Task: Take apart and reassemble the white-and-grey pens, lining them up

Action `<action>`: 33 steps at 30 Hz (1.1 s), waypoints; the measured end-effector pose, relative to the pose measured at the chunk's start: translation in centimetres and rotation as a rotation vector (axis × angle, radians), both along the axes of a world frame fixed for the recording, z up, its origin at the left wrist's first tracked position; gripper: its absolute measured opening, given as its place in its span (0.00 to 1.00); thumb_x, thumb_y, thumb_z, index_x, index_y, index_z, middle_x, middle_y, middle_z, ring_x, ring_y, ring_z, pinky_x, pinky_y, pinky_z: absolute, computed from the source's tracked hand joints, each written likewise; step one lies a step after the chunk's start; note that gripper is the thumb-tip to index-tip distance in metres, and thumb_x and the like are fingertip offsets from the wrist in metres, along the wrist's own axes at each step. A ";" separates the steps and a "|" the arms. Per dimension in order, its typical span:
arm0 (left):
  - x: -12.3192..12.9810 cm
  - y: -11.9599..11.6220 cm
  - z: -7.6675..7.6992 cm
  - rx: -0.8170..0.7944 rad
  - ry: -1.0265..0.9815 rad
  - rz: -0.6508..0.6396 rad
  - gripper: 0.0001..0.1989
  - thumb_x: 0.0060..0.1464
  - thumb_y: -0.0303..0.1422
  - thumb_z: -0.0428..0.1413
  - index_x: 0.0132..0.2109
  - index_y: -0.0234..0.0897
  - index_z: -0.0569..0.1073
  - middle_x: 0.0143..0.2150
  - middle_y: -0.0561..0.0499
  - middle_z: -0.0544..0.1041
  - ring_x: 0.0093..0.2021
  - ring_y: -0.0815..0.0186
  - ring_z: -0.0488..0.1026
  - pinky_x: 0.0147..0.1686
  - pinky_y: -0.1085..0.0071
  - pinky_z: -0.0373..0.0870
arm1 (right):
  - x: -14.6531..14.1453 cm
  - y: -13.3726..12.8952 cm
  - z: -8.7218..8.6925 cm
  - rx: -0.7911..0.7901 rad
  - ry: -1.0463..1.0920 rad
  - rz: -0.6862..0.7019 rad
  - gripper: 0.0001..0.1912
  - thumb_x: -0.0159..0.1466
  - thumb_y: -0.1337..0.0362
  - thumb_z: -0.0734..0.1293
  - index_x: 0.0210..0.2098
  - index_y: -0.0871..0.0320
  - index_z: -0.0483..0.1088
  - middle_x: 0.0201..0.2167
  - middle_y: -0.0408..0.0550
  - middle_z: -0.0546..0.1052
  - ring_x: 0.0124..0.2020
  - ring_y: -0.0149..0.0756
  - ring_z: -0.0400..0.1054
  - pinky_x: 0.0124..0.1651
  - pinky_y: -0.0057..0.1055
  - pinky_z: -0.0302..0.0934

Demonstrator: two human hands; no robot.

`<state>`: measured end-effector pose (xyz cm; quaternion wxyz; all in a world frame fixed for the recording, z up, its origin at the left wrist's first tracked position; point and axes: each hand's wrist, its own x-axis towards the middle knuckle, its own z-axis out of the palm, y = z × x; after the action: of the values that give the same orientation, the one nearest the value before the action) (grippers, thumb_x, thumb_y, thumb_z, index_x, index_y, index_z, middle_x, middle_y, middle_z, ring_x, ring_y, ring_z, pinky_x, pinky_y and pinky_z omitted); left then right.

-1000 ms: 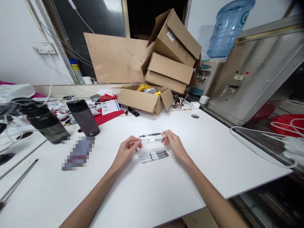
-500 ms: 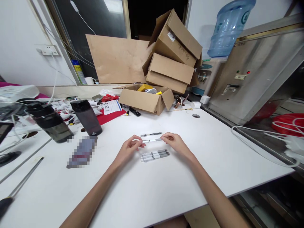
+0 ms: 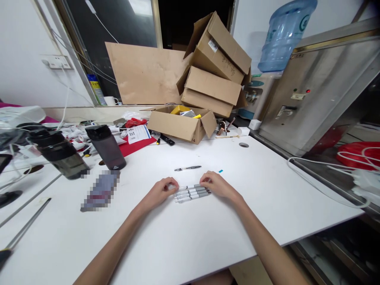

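Between my two hands a white pen with a grey grip [image 3: 190, 187] lies sideways, just behind a row of similar pens [image 3: 192, 196] on the white table. My left hand [image 3: 162, 192] is closed on the pen's left end, thumb and fingers pinched. At its right end, the grey part, my right hand [image 3: 217, 183] pinches it too. Farther back lies a single dark pen [image 3: 188, 168], touched by neither hand. A small blue strip [image 3: 220, 171] rests on the table beyond my right hand.
Two dark bottles [image 3: 107, 148] and a blurred-out flat item [image 3: 101, 192] stand or lie to the left. A screwdriver [image 3: 26, 225] is at far left. Behind are an open cardboard box [image 3: 175, 123], a remote [image 3: 167, 139] and a cable hole [image 3: 244, 145]. A white cable [image 3: 320, 192] hangs at right.
Both hands have brought the pen nearer to me, down against the row of pens. The dark pen behind has stayed put. The blue strip now shows beyond my right hand.
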<state>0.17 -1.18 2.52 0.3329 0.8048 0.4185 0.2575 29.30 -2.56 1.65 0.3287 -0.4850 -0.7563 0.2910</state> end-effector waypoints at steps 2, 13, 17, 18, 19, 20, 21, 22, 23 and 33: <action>-0.1 0.0 0.1 0.003 0.023 -0.008 0.11 0.62 0.40 0.55 0.42 0.40 0.78 0.41 0.50 0.79 0.37 0.62 0.69 0.38 0.68 0.63 | 0.1 0.0 0.1 -0.031 -0.006 0.000 0.06 0.65 0.64 0.68 0.34 0.56 0.78 0.37 0.48 0.76 0.41 0.39 0.70 0.44 0.34 0.62; -0.1 0.2 -0.5 -0.099 -0.138 0.090 0.16 0.64 0.45 0.53 0.49 0.39 0.75 0.43 0.48 0.79 0.41 0.60 0.76 0.44 0.65 0.70 | -0.3 0.4 -0.8 -0.038 0.029 -0.146 0.12 0.69 0.58 0.62 0.40 0.56 0.75 0.43 0.50 0.76 0.46 0.42 0.70 0.53 0.39 0.63; 0.5 1.1 -2.0 -0.259 -0.445 0.267 0.24 0.61 0.48 0.55 0.58 0.41 0.66 0.63 0.39 0.69 0.43 0.61 0.79 0.41 0.64 0.76 | -1.0 1.2 -2.2 0.040 0.030 -0.300 0.17 0.69 0.58 0.60 0.54 0.56 0.70 0.55 0.53 0.73 0.59 0.46 0.62 0.64 0.46 0.56; 0.7 1.3 -2.1 -0.323 -0.513 0.303 0.26 0.61 0.48 0.56 0.60 0.41 0.64 0.65 0.38 0.67 0.42 0.62 0.80 0.42 0.63 0.77 | -1.2 1.5 -2.5 0.033 0.041 -0.310 0.19 0.70 0.58 0.59 0.57 0.55 0.68 0.57 0.53 0.72 0.61 0.46 0.60 0.65 0.46 0.56; 0.9 1.4 -2.1 -0.383 -0.563 0.333 0.27 0.60 0.48 0.57 0.61 0.41 0.63 0.65 0.37 0.68 0.41 0.62 0.80 0.43 0.62 0.78 | -1.3 1.7 -2.8 0.017 0.055 -0.321 0.21 0.70 0.58 0.59 0.60 0.56 0.67 0.59 0.54 0.71 0.63 0.46 0.59 0.65 0.46 0.55; 1.1 1.5 -2.0 -0.439 -0.593 0.351 0.29 0.60 0.48 0.57 0.62 0.41 0.62 0.62 0.37 0.71 0.39 0.63 0.81 0.45 0.62 0.78 | -1.4 2.0 -3.0 0.003 0.073 -0.330 0.23 0.70 0.58 0.59 0.61 0.56 0.65 0.60 0.55 0.70 0.64 0.46 0.58 0.67 0.46 0.55; 1.2 1.6 -1.7 -0.481 -0.610 0.361 0.30 0.60 0.48 0.58 0.63 0.40 0.62 0.57 0.38 0.75 0.38 0.63 0.81 0.46 0.62 0.78 | -1.5 2.3 -3.1 -0.007 0.093 -0.333 0.24 0.70 0.58 0.59 0.63 0.57 0.65 0.61 0.56 0.70 0.65 0.45 0.57 0.68 0.46 0.53; 1.3 1.6 -1.5 -0.511 -0.619 0.362 0.31 0.60 0.48 0.58 0.64 0.39 0.61 0.53 0.40 0.78 0.38 0.62 0.81 0.47 0.61 0.78 | -1.6 2.6 -3.3 -0.010 0.116 -0.336 0.24 0.70 0.58 0.59 0.63 0.57 0.64 0.61 0.56 0.70 0.66 0.45 0.57 0.68 0.46 0.53; 1.3 1.6 -1.3 -0.531 -0.626 0.357 0.31 0.60 0.47 0.59 0.64 0.39 0.61 0.49 0.41 0.80 0.38 0.62 0.81 0.47 0.61 0.78 | -1.6 2.8 -3.4 -0.009 0.141 -0.338 0.24 0.70 0.57 0.59 0.63 0.57 0.65 0.61 0.56 0.70 0.66 0.45 0.57 0.68 0.46 0.53; 2.1 2.5 -1.8 -0.433 -0.760 0.361 0.22 0.59 0.41 0.61 0.57 0.40 0.68 0.66 0.39 0.69 0.51 0.58 0.80 0.55 0.58 0.75 | -1.5 5.7 -3.2 -0.052 0.448 -0.368 0.18 0.61 0.60 0.68 0.50 0.55 0.75 0.53 0.53 0.76 0.46 0.42 0.74 0.52 0.41 0.68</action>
<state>2.24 1.30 0.73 0.5726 0.4800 0.4441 0.4944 27.81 3.13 -1.55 0.5223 -0.5460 -0.5566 0.3454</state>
